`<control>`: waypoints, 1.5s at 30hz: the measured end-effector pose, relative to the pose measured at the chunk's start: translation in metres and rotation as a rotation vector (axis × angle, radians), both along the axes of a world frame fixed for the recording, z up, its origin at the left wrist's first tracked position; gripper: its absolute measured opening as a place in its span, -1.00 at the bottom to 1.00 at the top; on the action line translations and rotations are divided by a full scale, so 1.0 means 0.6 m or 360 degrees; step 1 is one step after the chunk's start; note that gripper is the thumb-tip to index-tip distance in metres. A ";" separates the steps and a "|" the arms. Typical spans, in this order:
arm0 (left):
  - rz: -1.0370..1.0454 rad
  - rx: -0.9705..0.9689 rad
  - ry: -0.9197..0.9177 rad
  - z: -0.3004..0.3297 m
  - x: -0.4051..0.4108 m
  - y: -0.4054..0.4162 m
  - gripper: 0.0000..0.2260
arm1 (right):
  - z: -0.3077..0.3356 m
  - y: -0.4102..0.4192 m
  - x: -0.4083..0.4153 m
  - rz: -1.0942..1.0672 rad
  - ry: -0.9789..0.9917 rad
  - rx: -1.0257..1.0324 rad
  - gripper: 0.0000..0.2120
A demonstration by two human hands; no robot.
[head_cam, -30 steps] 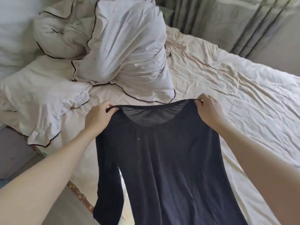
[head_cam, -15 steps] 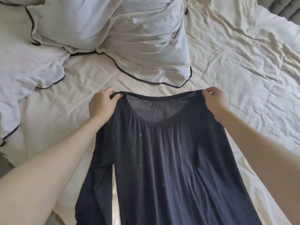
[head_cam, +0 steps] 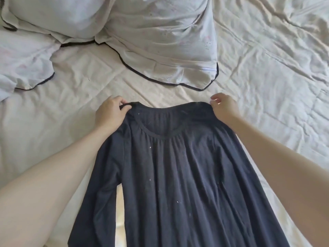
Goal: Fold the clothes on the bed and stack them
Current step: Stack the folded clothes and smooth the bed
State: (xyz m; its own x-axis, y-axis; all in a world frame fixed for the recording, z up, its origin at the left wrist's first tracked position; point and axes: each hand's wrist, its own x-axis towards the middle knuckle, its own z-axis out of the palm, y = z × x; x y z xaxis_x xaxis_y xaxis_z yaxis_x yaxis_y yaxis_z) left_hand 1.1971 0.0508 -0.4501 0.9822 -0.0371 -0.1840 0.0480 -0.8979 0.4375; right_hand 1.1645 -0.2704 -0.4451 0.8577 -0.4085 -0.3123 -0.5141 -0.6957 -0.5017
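The dark top [head_cam: 178, 175] now lies flat on the sheet [head_cam: 267, 104], left hand [head_cam: 109, 113] grip pinching its shoulder, right hand [head_cam: 223, 108] loosened.

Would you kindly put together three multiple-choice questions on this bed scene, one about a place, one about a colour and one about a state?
1. Where does the pillow with the black piping lie relative to the garment's neckline?
A. Beyond it, farther from the person
B. Under it
C. On top of it

2. What colour is the garment?
A. White
B. Dark navy, near black
C. Red

3. What is the left hand doing?
A. Hanging idle, off the cloth
B. Pressing flat on the pillow
C. Pinching the garment's shoulder edge

Answers:
1 A: the pillow sits past the neckline, with bare sheet between them.
2 B: the garment is dark navy against the pale sheet.
3 C: the left hand has thumb and fingers closed on the shoulder edge; the right hand is at the other shoulder, its grip unclear.
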 end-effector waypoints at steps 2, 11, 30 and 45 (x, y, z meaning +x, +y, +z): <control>-0.0138 0.0065 0.0056 0.002 -0.005 0.006 -0.71 | 0.001 0.003 -0.018 0.0080 0.0037 -0.0051 -0.69; -0.0305 0.0023 -0.0002 0.041 -0.208 0.020 -0.69 | 0.051 0.070 -0.270 0.0208 0.0171 0.0110 -0.63; 0.0568 -0.0432 0.1112 -0.013 -0.776 0.040 -0.87 | 0.044 0.062 -0.823 -0.0338 0.0762 -0.0137 -0.64; 0.1271 -0.0539 0.0571 0.038 -0.883 0.070 -0.69 | 0.024 0.001 -0.902 -0.1220 0.0432 0.0526 -0.85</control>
State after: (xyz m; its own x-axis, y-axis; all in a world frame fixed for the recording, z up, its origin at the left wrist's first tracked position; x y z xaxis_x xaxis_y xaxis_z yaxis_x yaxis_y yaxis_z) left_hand 0.6675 0.0926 -0.4272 0.6266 0.5164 -0.5837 0.7779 -0.3687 0.5089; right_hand 0.6233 -0.2698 -0.4307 0.2631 -0.6944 -0.6698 -0.9111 0.0496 -0.4093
